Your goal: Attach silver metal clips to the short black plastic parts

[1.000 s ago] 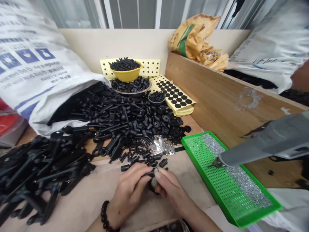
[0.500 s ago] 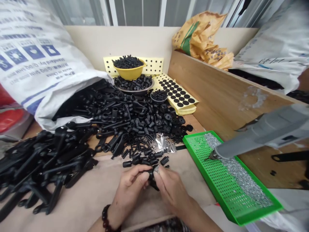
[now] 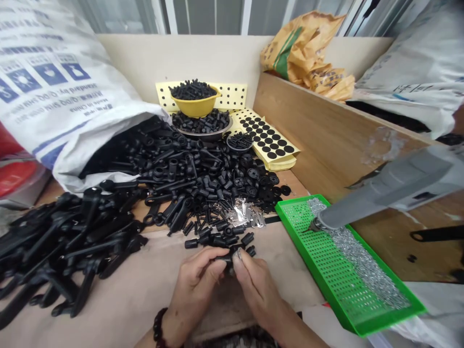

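Over the worktop [image 3: 145, 275], left hand [image 3: 198, 281] and right hand [image 3: 258, 284] pinching black part [image 3: 226, 259], axis roughly crosswise, ends hidden

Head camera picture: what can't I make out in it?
All in the head view:
Small black part: full shape hidden by the left hand and right hand.
Grey, tapering tool: rear cut off by the right edge.
White sack with blue print: its depths hidden by its own front.
Silvery metal bits in the green, perforated plastic tray: too small to tell their shapes.
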